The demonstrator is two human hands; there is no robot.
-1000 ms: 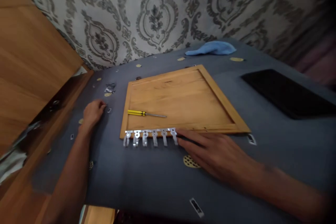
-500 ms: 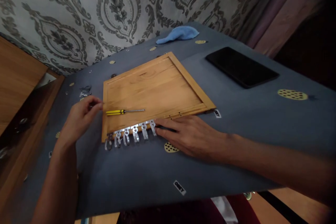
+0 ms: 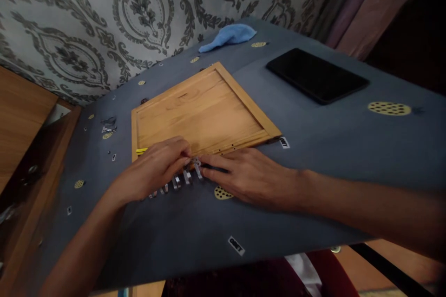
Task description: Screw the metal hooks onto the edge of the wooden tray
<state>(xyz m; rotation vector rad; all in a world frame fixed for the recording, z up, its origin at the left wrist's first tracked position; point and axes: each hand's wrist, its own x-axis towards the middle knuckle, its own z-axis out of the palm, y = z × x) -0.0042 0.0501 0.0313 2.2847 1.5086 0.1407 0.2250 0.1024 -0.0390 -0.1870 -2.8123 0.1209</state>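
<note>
A framed wooden board [image 3: 195, 106] lies on the table. Along its near edge runs a metal hook rail [image 3: 187, 177] with several silver hooks, partly covered by my left hand [image 3: 156, 167]. The fingertips of that hand are pinched together at the rail's right part; whatever they hold is too small to make out. My right hand [image 3: 254, 178] grips the rail's right end against the board's edge. Only the yellow handle end of a screwdriver [image 3: 141, 151] shows on the board behind my left hand.
The blue-grey tablecloth [image 3: 167, 236] carries a black tablet [image 3: 317, 76] at the right and a blue cloth [image 3: 228, 37] at the back. Small metal pieces [image 3: 108, 124] lie left of the board. A wooden cabinet [image 3: 24, 106] stands at the left, against the patterned wall.
My left hand has moved right from the board's left edge to the hook rail, now covering most of the screwdriver. My right hand stays at the rail's end. The view has shifted slightly.
</note>
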